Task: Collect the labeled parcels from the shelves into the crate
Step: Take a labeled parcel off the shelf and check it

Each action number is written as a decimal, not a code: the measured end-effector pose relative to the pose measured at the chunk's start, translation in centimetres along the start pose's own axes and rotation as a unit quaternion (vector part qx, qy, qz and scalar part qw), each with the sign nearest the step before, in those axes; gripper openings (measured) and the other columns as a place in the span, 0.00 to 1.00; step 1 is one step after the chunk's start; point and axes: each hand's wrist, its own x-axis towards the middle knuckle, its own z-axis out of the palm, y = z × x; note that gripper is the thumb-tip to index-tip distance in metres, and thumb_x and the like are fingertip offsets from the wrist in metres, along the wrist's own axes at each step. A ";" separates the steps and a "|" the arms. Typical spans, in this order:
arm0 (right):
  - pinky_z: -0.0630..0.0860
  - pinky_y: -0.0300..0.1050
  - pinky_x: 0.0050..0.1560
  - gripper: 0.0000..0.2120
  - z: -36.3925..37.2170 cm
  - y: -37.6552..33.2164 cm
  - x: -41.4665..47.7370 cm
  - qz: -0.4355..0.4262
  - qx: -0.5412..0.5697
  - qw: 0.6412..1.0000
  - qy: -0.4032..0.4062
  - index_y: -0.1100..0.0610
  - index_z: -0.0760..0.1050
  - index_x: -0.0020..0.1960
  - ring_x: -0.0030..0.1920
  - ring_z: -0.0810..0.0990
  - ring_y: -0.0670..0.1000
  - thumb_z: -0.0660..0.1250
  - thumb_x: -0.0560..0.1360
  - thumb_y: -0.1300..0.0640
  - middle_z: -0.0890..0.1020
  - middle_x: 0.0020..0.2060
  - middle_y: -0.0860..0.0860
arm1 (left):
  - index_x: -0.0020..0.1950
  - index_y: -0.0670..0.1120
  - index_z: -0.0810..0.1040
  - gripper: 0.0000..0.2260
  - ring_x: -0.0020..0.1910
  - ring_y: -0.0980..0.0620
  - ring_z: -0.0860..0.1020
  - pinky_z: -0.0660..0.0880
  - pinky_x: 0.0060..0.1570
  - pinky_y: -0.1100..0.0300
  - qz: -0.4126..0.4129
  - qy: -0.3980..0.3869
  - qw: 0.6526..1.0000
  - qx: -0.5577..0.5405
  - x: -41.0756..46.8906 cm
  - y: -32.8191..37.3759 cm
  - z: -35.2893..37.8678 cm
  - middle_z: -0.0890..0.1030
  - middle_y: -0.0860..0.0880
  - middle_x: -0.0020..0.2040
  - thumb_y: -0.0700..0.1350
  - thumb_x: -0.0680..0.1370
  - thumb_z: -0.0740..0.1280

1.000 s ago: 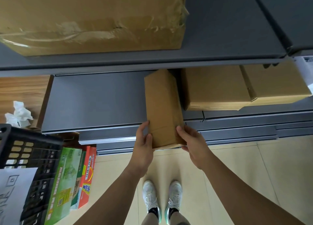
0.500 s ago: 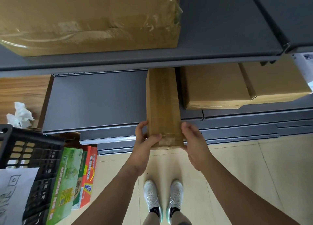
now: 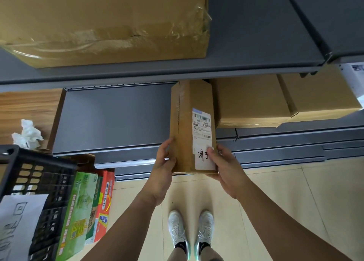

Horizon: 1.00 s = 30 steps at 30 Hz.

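A narrow brown cardboard parcel (image 3: 184,123) sticks out over the front edge of the grey middle shelf (image 3: 110,121). Its upper face now shows a white shipping label (image 3: 202,127) with barcodes and black handwriting. My left hand (image 3: 164,162) grips the parcel's near left edge. My right hand (image 3: 224,164) grips the near right edge, thumb lying on the label. The black plastic crate (image 3: 37,180) stands at the lower left, a white paper sign on its side.
Two plain flat cartons (image 3: 254,103) lie on the same shelf to the right of the parcel. A large taped carton (image 3: 106,22) fills the upper shelf. Crumpled tissue (image 3: 26,133) lies on a wooden top at left. Green and red boxes (image 3: 86,207) stand beside the crate.
Both hands have turned the parcel about its long axis: a plain face, then a taped face, and now the labelled face is up. It stays in the same spot.
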 end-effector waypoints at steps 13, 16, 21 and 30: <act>0.77 0.65 0.63 0.18 -0.1 0.5 -0.5 0.009 -0.006 1.000 -0.023 0.45 0.73 0.67 0.60 0.83 0.58 0.68 0.80 0.57 0.87 0.56 0.51 | 0.67 0.60 0.68 0.27 0.59 0.40 0.81 0.77 0.62 0.42 -0.038 -0.028 0.999 -0.021 -1.5 -0.6 -0.2 0.82 0.40 0.60 0.46 0.72 0.72; 0.76 0.66 0.62 0.17 -0.8 1.1 -1.3 0.015 -0.009 0.999 -0.041 0.47 0.73 0.68 0.61 0.82 0.60 0.66 0.81 0.59 0.86 0.57 0.54 | 0.68 0.57 0.68 0.27 0.61 0.39 0.80 0.76 0.64 0.40 -0.043 -0.037 0.997 -0.051 -2.3 -1.8 -0.8 0.81 0.39 0.62 0.43 0.72 0.71; 0.77 0.61 0.59 0.17 -1.2 2.9 -2.0 0.025 0.009 0.999 -0.035 0.48 0.75 0.66 0.63 0.81 0.58 0.66 0.80 0.61 0.84 0.60 0.54 | 0.70 0.56 0.68 0.29 0.62 0.39 0.80 0.77 0.61 0.43 -0.054 -0.047 0.995 -0.071 -3.1 -2.8 -1.2 0.81 0.40 0.63 0.43 0.72 0.73; 0.79 0.58 0.56 0.18 -1.1 3.4 -1.9 0.024 0.003 0.999 -0.037 0.46 0.76 0.68 0.63 0.81 0.56 0.67 0.80 0.60 0.84 0.61 0.51 | 0.71 0.56 0.67 0.28 0.60 0.40 0.80 0.79 0.58 0.47 -0.052 -0.028 0.995 -0.084 -3.5 -3.7 -1.2 0.81 0.40 0.62 0.42 0.73 0.70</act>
